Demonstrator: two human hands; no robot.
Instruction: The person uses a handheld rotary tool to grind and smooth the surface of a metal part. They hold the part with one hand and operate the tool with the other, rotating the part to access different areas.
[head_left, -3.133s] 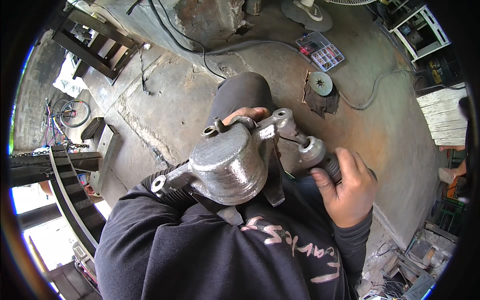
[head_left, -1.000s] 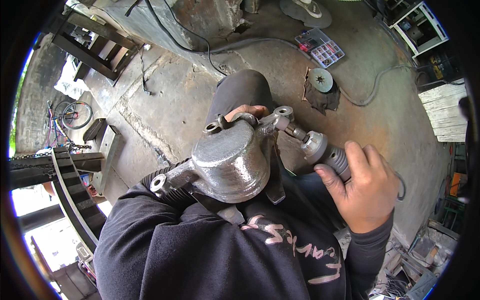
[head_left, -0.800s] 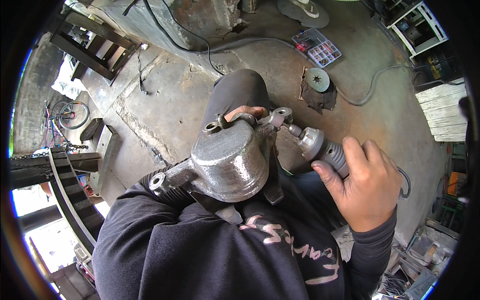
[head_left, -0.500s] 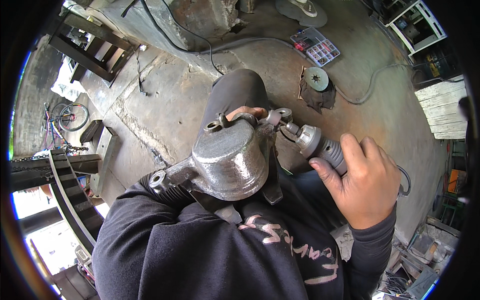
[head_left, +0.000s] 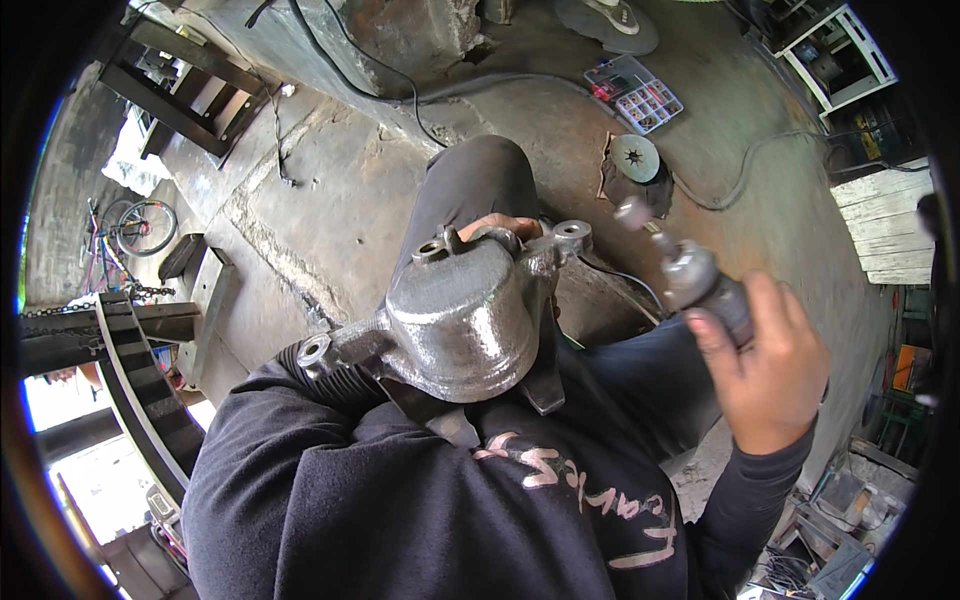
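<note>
A bare grey metal brake caliper (head_left: 455,320), with a rounded cylinder and a lug on either side, rests against my lap and body. My left hand (head_left: 503,226) is wrapped round its far side; only some fingers show, the rest hidden behind the metal. To the right of the caliper, my right hand (head_left: 768,365) is closed on a die grinder (head_left: 705,282). The grinder's small pinkish grinding bit (head_left: 632,213) points up and left, apart from the caliper's right lug. The tool and hand are blurred by motion.
On the floor ahead lie a compartment box (head_left: 645,95) of small parts and a round disc (head_left: 634,158) on a dark cloth. A cable (head_left: 740,190) runs across the concrete. Metal frames (head_left: 180,95) and a bicycle (head_left: 145,232) are at left; a white rack (head_left: 838,60) stands far right.
My right hand has moved the die grinder away to the right, so its bit has left the caliper's right lug. The left hand and caliper have hardly moved.
</note>
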